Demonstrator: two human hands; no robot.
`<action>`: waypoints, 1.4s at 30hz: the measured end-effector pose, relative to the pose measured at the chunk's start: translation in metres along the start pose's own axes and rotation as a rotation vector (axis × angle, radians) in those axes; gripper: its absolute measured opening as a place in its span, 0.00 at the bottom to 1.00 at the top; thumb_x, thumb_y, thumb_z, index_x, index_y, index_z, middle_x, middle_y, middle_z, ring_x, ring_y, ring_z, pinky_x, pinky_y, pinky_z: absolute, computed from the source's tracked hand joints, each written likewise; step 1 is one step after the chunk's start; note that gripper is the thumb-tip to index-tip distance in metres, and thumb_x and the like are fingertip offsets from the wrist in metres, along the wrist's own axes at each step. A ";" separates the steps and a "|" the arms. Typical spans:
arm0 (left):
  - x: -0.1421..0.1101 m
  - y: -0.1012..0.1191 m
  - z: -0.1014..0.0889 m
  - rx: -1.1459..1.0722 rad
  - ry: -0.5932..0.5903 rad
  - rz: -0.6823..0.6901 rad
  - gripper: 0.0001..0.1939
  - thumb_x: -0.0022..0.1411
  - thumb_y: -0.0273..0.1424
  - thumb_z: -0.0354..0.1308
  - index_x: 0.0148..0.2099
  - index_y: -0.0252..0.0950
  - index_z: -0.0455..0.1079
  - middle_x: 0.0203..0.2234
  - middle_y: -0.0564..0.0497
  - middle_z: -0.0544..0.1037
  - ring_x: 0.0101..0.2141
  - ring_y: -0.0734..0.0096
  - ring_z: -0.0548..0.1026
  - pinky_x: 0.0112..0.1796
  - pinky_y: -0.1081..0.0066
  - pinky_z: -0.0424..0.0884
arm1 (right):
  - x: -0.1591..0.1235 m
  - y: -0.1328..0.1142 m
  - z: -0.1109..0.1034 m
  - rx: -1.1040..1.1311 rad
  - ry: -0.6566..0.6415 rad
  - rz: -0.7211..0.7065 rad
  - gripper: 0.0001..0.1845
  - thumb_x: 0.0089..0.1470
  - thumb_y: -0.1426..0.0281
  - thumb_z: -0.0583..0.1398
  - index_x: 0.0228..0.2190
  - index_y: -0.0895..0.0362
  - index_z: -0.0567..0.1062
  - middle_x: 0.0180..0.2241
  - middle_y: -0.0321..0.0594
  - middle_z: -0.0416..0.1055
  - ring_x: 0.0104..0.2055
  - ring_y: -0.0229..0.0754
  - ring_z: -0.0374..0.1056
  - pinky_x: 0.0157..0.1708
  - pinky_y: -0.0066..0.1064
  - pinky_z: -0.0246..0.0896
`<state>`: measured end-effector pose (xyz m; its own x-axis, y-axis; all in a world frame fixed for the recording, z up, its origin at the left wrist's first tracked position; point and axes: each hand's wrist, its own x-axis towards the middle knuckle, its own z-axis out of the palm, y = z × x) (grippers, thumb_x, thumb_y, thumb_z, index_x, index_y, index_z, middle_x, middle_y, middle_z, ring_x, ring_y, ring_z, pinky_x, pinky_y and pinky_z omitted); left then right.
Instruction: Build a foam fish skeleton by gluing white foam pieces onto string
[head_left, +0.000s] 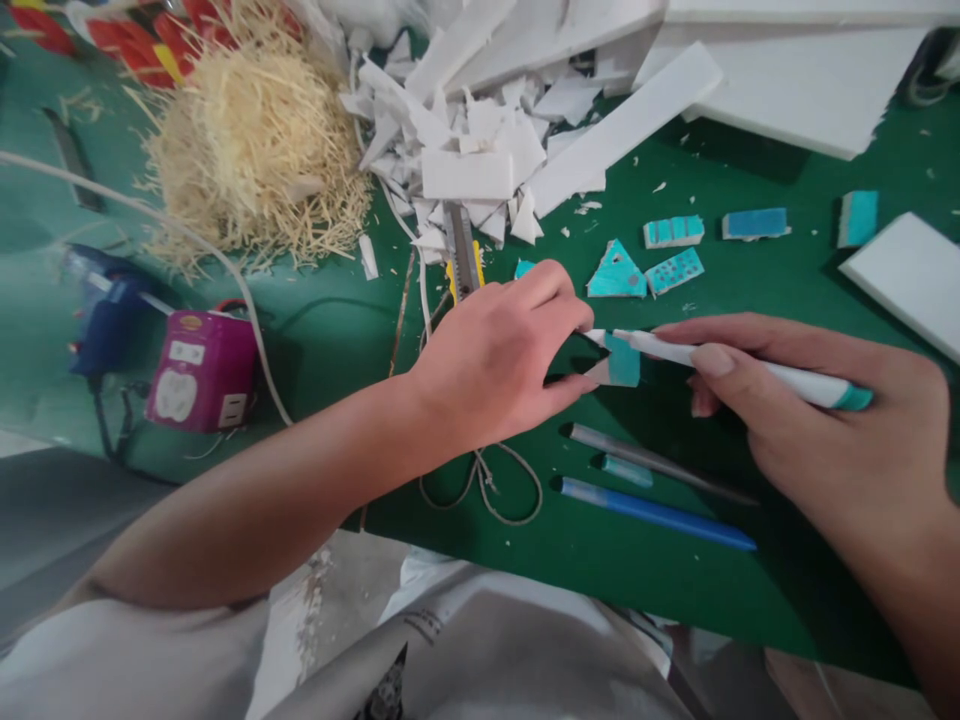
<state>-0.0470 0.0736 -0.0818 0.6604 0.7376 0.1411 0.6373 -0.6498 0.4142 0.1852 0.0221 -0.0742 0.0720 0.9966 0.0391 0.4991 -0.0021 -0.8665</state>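
Between thumb and fingertips, my left hand (517, 350) pinches a small foam piece (624, 362) that is partly coloured turquoise. In my right hand (817, 420) is a white marker (795, 383) with a turquoise end, its tip touching or just over the foam piece. Below lie a blue marker (660, 513), a dark grey marker (652, 460) and a short turquoise cap (628, 470). Beyond my hands rest a turquoise triangle (616, 272), a striped piece (673, 232), a dotted piece (675, 270) and a blue-topped piece (755, 223).
White foam scraps (480, 140) are heaped at the back beside wood shavings (255, 130). A box cutter (463, 255) lies beyond my left hand. On the left are a blue glue gun (112, 310), a magenta power adapter (202, 370) and a white cable (255, 310). Foam sheets (787, 80) lie back right.
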 end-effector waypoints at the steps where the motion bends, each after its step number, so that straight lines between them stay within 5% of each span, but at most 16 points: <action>1: 0.000 0.000 0.000 0.002 -0.001 -0.004 0.14 0.71 0.39 0.64 0.50 0.33 0.75 0.45 0.44 0.77 0.42 0.63 0.79 0.43 0.64 0.77 | 0.000 0.000 0.000 0.005 -0.008 -0.012 0.05 0.58 0.62 0.69 0.34 0.46 0.89 0.19 0.31 0.70 0.18 0.32 0.56 0.18 0.27 0.58; 8: 0.000 0.001 0.000 -0.004 -0.001 -0.003 0.14 0.72 0.39 0.63 0.50 0.33 0.75 0.45 0.44 0.77 0.41 0.63 0.79 0.43 0.64 0.77 | -0.003 -0.007 0.001 -0.066 0.001 0.051 0.07 0.61 0.59 0.68 0.36 0.45 0.88 0.21 0.32 0.70 0.23 0.37 0.66 0.25 0.30 0.66; 16: 0.000 0.000 0.000 0.010 -0.017 -0.007 0.14 0.70 0.38 0.65 0.50 0.34 0.75 0.46 0.46 0.77 0.43 0.63 0.80 0.43 0.65 0.76 | -0.001 0.003 0.000 0.033 -0.029 -0.037 0.05 0.59 0.63 0.69 0.35 0.46 0.89 0.19 0.31 0.69 0.17 0.32 0.56 0.18 0.28 0.57; 22: 0.000 0.001 -0.001 0.027 -0.022 -0.010 0.14 0.70 0.39 0.65 0.50 0.33 0.75 0.46 0.46 0.77 0.42 0.64 0.80 0.43 0.66 0.76 | -0.001 -0.005 -0.002 0.015 0.004 0.073 0.07 0.60 0.63 0.68 0.34 0.46 0.88 0.20 0.31 0.72 0.22 0.31 0.63 0.20 0.25 0.58; 28: 0.000 0.001 0.001 0.092 -0.013 0.010 0.24 0.67 0.53 0.65 0.42 0.34 0.73 0.41 0.47 0.77 0.37 0.63 0.78 0.38 0.64 0.73 | -0.001 -0.008 -0.002 -0.008 0.007 0.074 0.07 0.62 0.63 0.67 0.35 0.44 0.88 0.21 0.29 0.73 0.22 0.31 0.64 0.22 0.26 0.59; 33: 0.000 0.002 -0.002 0.031 -0.017 -0.006 0.11 0.71 0.36 0.60 0.49 0.34 0.73 0.44 0.46 0.78 0.42 0.63 0.79 0.43 0.64 0.75 | -0.004 -0.009 -0.004 -0.049 0.034 0.057 0.08 0.63 0.62 0.66 0.34 0.44 0.88 0.21 0.30 0.73 0.23 0.32 0.65 0.23 0.28 0.60; 38: 0.000 0.003 -0.001 0.049 -0.068 0.013 0.24 0.68 0.26 0.56 0.65 0.34 0.67 0.46 0.46 0.79 0.44 0.62 0.80 0.45 0.64 0.76 | -0.003 -0.004 -0.004 -0.038 0.054 0.036 0.09 0.63 0.61 0.66 0.34 0.45 0.88 0.21 0.32 0.73 0.22 0.33 0.65 0.21 0.29 0.59; 42: -0.001 0.002 0.001 0.023 -0.080 0.011 0.24 0.72 0.26 0.54 0.68 0.35 0.65 0.42 0.49 0.80 0.39 0.67 0.79 0.43 0.67 0.76 | -0.001 0.003 -0.003 0.074 0.093 0.031 0.09 0.62 0.59 0.68 0.34 0.45 0.88 0.19 0.33 0.72 0.20 0.33 0.65 0.19 0.29 0.57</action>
<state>-0.0456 0.0714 -0.0818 0.6964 0.7140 0.0727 0.6384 -0.6626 0.3918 0.1897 0.0204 -0.0754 0.1678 0.9843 0.0550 0.4309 -0.0231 -0.9021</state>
